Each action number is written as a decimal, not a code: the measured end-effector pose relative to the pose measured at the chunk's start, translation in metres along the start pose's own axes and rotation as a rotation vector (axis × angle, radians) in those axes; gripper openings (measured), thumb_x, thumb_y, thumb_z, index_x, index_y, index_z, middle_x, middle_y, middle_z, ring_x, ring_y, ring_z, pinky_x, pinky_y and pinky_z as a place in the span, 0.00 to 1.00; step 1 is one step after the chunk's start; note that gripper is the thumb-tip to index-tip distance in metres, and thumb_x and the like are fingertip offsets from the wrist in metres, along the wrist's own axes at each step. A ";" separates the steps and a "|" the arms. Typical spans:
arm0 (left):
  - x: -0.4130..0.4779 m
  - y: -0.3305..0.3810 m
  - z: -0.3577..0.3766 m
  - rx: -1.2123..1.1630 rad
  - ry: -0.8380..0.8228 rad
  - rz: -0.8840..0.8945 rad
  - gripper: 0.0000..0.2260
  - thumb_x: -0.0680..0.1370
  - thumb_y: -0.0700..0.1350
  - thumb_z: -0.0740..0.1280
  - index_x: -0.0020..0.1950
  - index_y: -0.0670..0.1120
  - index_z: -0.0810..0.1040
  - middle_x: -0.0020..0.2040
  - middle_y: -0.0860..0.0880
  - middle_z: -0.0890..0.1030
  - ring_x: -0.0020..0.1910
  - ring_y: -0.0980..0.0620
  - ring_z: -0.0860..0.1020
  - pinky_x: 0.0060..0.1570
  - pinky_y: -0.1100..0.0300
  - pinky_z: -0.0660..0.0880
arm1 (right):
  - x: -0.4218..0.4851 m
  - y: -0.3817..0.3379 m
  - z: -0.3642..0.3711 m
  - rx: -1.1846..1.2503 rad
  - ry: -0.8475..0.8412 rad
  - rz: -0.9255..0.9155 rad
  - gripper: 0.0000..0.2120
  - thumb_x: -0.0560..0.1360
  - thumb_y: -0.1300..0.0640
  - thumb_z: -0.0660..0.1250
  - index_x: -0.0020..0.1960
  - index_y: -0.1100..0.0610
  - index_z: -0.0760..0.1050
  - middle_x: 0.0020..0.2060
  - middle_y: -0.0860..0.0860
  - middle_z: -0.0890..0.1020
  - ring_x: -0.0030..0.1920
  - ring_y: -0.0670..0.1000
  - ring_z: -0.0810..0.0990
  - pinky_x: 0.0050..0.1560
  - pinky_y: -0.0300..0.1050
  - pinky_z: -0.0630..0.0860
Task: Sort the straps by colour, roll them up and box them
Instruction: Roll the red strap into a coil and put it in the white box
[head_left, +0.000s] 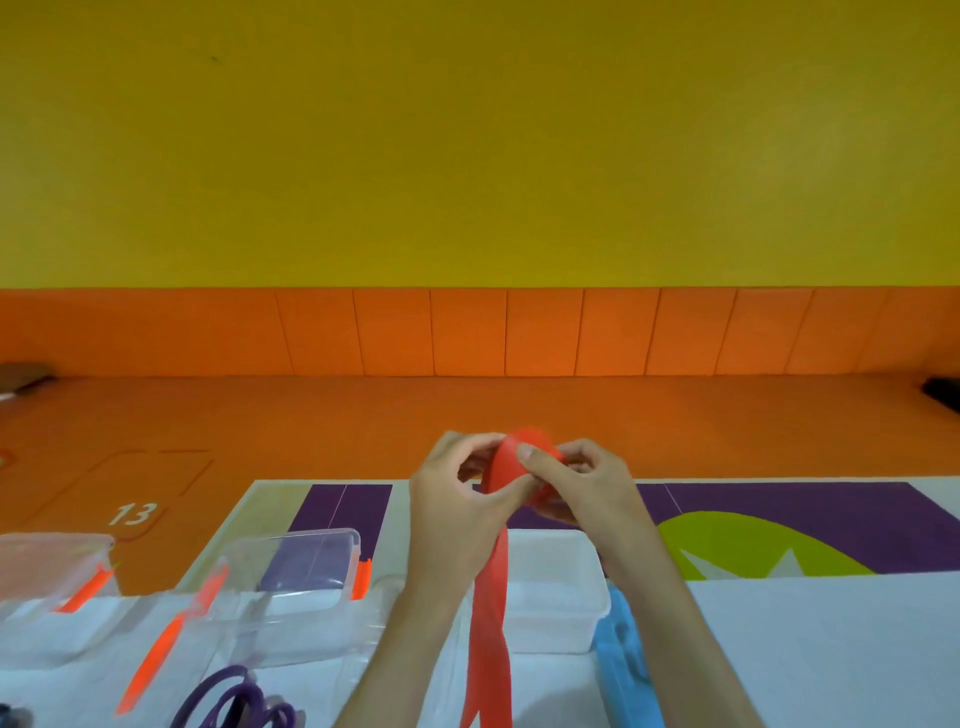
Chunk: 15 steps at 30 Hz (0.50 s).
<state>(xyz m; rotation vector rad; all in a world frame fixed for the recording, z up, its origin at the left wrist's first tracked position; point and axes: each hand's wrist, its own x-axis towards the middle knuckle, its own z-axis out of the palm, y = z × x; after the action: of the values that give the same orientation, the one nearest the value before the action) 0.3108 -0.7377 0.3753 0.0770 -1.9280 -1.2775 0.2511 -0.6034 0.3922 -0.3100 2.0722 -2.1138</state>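
Pinching the half-rolled red strap (521, 457) just above the white box (561, 587) with left hand (457, 499) and right hand (576, 488), tail trailing over the box's left edge, blue strap (621, 660) just right of the box, purple strap (234, 696) well left.

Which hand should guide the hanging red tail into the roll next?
Left, probably: the red tail drops right beside the left hand, while the right hand pinches the roll, thumb on top, steadying it.
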 end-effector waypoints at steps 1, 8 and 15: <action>-0.001 -0.001 0.001 -0.003 -0.021 -0.011 0.17 0.70 0.48 0.83 0.57 0.51 0.86 0.49 0.59 0.82 0.51 0.60 0.81 0.46 0.69 0.78 | 0.000 0.002 -0.001 0.014 0.024 0.004 0.20 0.70 0.48 0.81 0.54 0.58 0.79 0.41 0.57 0.87 0.40 0.53 0.89 0.46 0.51 0.86; -0.033 -0.032 0.005 -0.043 -0.117 -0.168 0.18 0.67 0.47 0.85 0.55 0.53 0.86 0.48 0.59 0.84 0.51 0.59 0.83 0.50 0.69 0.77 | -0.009 0.050 -0.003 0.198 0.102 0.202 0.16 0.74 0.54 0.78 0.52 0.61 0.75 0.38 0.60 0.84 0.35 0.56 0.85 0.40 0.50 0.85; -0.070 -0.069 0.010 0.033 -0.161 -0.237 0.17 0.66 0.48 0.85 0.51 0.54 0.86 0.47 0.58 0.82 0.50 0.58 0.82 0.50 0.67 0.78 | -0.032 0.108 0.000 0.232 0.109 0.379 0.16 0.79 0.50 0.72 0.52 0.65 0.81 0.45 0.64 0.87 0.47 0.63 0.88 0.45 0.53 0.86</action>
<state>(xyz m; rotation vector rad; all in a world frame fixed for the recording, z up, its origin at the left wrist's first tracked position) 0.3264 -0.7320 0.2782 0.2320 -2.1266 -1.4447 0.2789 -0.5977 0.2834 0.2170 1.7402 -2.1363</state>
